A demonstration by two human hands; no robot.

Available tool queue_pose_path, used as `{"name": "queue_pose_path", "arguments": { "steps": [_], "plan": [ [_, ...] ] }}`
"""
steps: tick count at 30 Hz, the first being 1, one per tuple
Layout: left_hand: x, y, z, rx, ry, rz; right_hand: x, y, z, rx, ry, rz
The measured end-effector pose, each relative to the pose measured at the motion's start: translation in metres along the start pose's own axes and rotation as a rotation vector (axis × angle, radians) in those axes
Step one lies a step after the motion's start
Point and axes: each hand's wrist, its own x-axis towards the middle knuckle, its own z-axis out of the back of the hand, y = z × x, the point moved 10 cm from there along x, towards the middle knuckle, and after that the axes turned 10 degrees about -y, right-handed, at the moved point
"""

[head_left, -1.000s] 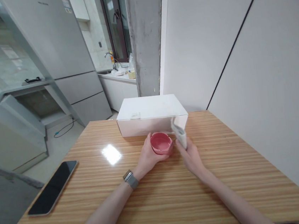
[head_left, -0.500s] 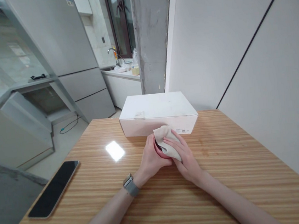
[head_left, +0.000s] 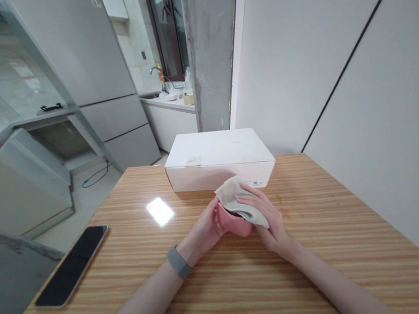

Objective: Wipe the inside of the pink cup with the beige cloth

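Pink bowl [head_left: 235,222]: on wooden table [head_left: 317,255], just in front of white box [head_left: 219,158], tilted; rim & inside mostly hidden by beige cloth [head_left: 238,201]. Left hand [head_left: 204,227] cups bowl's left side, fingers behind it, not visible. Right hand [head_left: 270,215] presses cloth onto bowl, fingers curled over the fabric. Phone [head_left: 73,264] lies well apart, near table's left edge. Lower table edge cut off by frame.

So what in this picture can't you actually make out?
Head view only:
- Inside of the pink bowl: covered by the beige cloth and the right hand.
- Left hand fingers: hidden behind the bowl.
- Small label on the white box: too small to read.
- Items beside the far sink: too small to identify.
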Motion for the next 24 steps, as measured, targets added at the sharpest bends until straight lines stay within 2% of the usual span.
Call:
{"name": "queue_pose_path", "arguments": {
  "steps": [3,5,7,11,15,19,22,24],
  "plan": [
    [-0.007,0.016,-0.001,0.123,0.073,0.175,0.000,0.003,0.001,0.011,0.022,0.003],
    [-0.011,0.021,0.001,0.220,0.084,0.232,0.000,0.006,-0.001,0.004,0.041,0.020],
    [-0.009,0.014,0.003,0.224,0.045,0.172,0.001,0.010,-0.002,-0.007,0.045,0.058],
    [-0.001,-0.004,0.011,0.124,-0.107,-0.043,0.006,0.010,-0.007,-0.052,0.066,0.071],
    [0.003,-0.001,0.018,0.145,-0.170,-0.084,0.010,0.006,-0.013,-0.112,0.095,0.035],
    [0.000,-0.014,0.024,0.177,-0.232,-0.214,0.010,0.015,-0.023,-0.271,0.084,0.055],
    [-0.007,-0.020,0.020,0.175,-0.249,-0.260,0.008,0.023,-0.029,-0.411,0.056,0.063],
    [-0.011,-0.015,0.011,0.117,-0.205,-0.215,0.007,0.027,-0.030,-0.451,0.039,0.089]
  ]
}}
